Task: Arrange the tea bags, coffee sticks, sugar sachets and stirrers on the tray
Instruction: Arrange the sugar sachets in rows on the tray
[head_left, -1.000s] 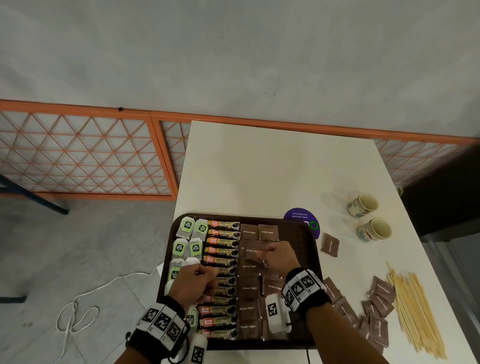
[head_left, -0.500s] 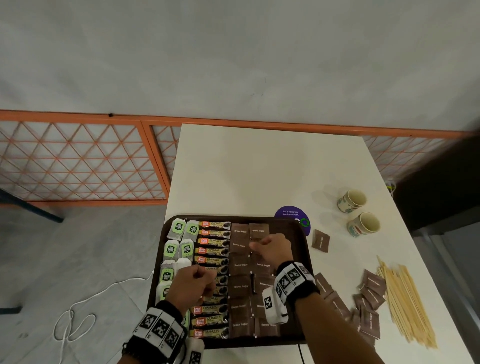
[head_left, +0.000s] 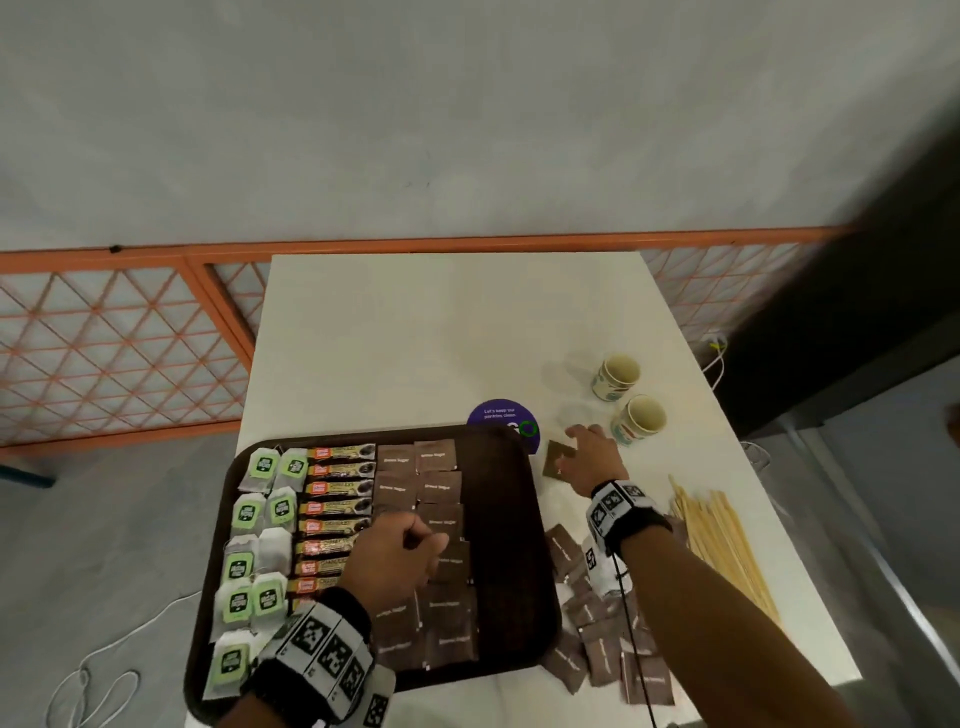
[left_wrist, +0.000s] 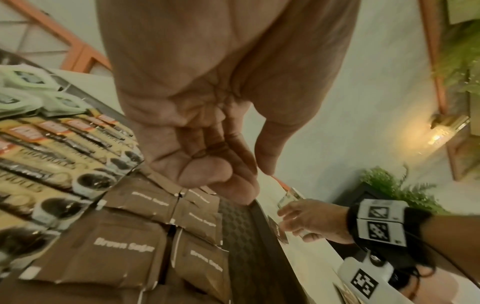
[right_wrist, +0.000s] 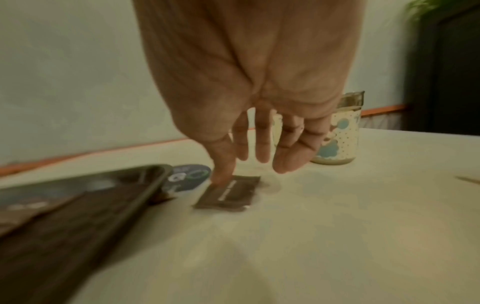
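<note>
The dark brown tray (head_left: 506, 582) holds tea bags (head_left: 260, 519) on the left, coffee sticks (head_left: 340, 488) beside them and two columns of brown sugar sachets (head_left: 439, 486). My left hand (head_left: 397, 553) hovers over the middle of the tray as a curled fist; the left wrist view shows its fingers (left_wrist: 207, 170) folded in with nothing in them. My right hand (head_left: 587, 457) is off the tray to the right, fingers straight. Its thumb (right_wrist: 223, 174) touches a lone sugar sachet (right_wrist: 228, 195) lying flat on the table. More loose sachets (head_left: 597, 639) and wooden stirrers (head_left: 722, 540) lie on the right.
Two paper cups (head_left: 615, 376) (head_left: 639, 421) stand just beyond my right hand. A round purple sticker (head_left: 501, 415) lies at the tray's far right corner. The white table (head_left: 441, 338) ends close on the right, past the stirrers. An orange lattice rail runs behind.
My right hand has left the sachets on the tray and moved right, off the tray, to the lone sachet on the table. The left hand has stayed over the tray, still curled.
</note>
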